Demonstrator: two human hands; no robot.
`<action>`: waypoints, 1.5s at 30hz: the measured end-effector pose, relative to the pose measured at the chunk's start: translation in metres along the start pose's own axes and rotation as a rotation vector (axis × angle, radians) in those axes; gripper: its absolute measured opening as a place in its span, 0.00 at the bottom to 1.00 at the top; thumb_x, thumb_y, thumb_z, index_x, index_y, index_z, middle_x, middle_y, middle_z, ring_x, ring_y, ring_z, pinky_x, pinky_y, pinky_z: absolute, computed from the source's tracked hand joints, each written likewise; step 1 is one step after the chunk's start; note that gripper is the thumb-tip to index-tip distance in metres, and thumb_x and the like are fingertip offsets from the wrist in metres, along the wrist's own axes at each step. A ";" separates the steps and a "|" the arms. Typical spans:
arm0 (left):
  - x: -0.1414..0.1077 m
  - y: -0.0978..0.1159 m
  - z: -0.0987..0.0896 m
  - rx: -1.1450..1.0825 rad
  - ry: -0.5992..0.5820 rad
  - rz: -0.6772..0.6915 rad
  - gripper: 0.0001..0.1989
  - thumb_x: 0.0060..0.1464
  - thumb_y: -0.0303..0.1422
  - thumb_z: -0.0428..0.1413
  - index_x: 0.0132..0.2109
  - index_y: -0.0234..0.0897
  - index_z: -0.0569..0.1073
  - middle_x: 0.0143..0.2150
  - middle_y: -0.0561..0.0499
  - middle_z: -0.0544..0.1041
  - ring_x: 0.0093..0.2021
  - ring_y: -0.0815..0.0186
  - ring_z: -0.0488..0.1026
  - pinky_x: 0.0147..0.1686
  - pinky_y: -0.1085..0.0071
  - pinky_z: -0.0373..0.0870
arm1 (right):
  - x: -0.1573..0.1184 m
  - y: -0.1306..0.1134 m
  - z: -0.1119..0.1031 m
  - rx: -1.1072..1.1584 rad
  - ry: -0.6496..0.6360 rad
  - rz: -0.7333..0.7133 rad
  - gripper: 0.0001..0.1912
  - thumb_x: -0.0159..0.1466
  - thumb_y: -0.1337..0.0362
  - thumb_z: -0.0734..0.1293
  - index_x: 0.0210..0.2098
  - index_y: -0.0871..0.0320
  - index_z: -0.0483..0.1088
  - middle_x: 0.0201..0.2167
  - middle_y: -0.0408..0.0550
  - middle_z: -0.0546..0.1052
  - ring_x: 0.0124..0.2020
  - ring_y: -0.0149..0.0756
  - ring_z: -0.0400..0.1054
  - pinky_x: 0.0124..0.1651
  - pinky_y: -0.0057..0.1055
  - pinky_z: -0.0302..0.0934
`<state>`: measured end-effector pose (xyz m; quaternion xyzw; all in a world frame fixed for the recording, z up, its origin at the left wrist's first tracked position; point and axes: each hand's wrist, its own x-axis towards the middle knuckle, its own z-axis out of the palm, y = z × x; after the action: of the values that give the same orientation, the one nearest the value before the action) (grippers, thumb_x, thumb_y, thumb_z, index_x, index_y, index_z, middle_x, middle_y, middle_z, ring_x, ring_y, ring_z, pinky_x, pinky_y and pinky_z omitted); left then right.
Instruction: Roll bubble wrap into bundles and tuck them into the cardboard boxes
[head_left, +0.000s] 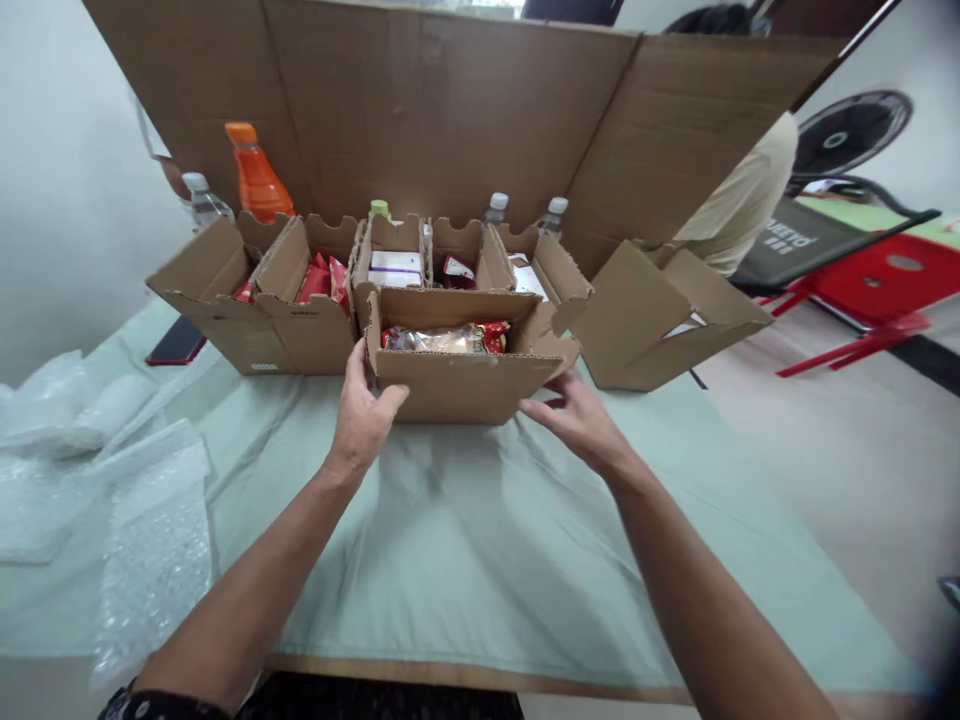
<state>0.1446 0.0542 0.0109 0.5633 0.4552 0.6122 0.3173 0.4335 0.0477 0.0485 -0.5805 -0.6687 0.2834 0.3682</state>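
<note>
An open cardboard box [457, 388] stands in front of me with several shiny packets inside, among them a clear-and-gold snack packet [435, 341] and a red packet [495, 336]. My left hand [363, 412] grips its left end, thumb on the front wall and fingers around the side. On the opposite end, my right hand [576, 415] holds the lower right corner, its fingertips partly hidden by the box. Right behind is a row of cardboard bins with red packets [324, 280], a white-and-purple box [395, 267] and other packs.
A tall cardboard panel [450, 110] rises behind the bins, with an orange drink bottle [259, 180] and clear bottles before it. At right sits another cardboard bin [630, 320]. Bubble wrap [157, 530] and a dark phone [176, 341] lie left on the green tablecloth [450, 560].
</note>
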 end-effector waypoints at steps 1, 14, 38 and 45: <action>0.002 -0.002 0.004 -0.028 -0.007 -0.031 0.34 0.52 0.30 0.58 0.66 0.37 0.64 0.61 0.41 0.75 0.61 0.54 0.74 0.64 0.55 0.69 | 0.006 0.002 0.011 0.049 -0.010 0.007 0.31 0.55 0.44 0.73 0.51 0.59 0.74 0.52 0.60 0.81 0.51 0.51 0.76 0.47 0.44 0.72; -0.105 0.043 -0.028 -0.059 0.002 -0.191 0.30 0.54 0.34 0.62 0.63 0.39 0.68 0.59 0.43 0.77 0.62 0.53 0.73 0.65 0.55 0.68 | -0.129 -0.031 0.031 -0.083 0.231 0.041 0.20 0.61 0.46 0.70 0.38 0.58 0.76 0.34 0.53 0.81 0.32 0.43 0.73 0.32 0.38 0.68; -0.047 0.038 0.002 -0.192 -0.264 -0.193 0.27 0.36 0.31 0.59 0.49 0.37 0.73 0.43 0.50 0.78 0.45 0.57 0.74 0.47 0.62 0.74 | -0.200 -0.024 0.063 -0.088 0.617 -0.038 0.27 0.65 0.54 0.71 0.61 0.53 0.67 0.56 0.58 0.76 0.60 0.55 0.71 0.61 0.54 0.67; -0.044 0.028 0.046 -0.296 -0.451 -0.261 0.30 0.37 0.31 0.58 0.53 0.35 0.74 0.47 0.48 0.79 0.50 0.56 0.73 0.50 0.64 0.71 | -0.243 0.038 0.033 -0.246 0.505 -0.018 0.36 0.62 0.49 0.73 0.66 0.50 0.62 0.61 0.58 0.73 0.62 0.59 0.68 0.63 0.59 0.64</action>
<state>0.2001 0.0128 0.0164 0.5695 0.3476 0.4853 0.5651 0.4415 -0.1842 -0.0410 -0.6669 -0.5903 0.0433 0.4526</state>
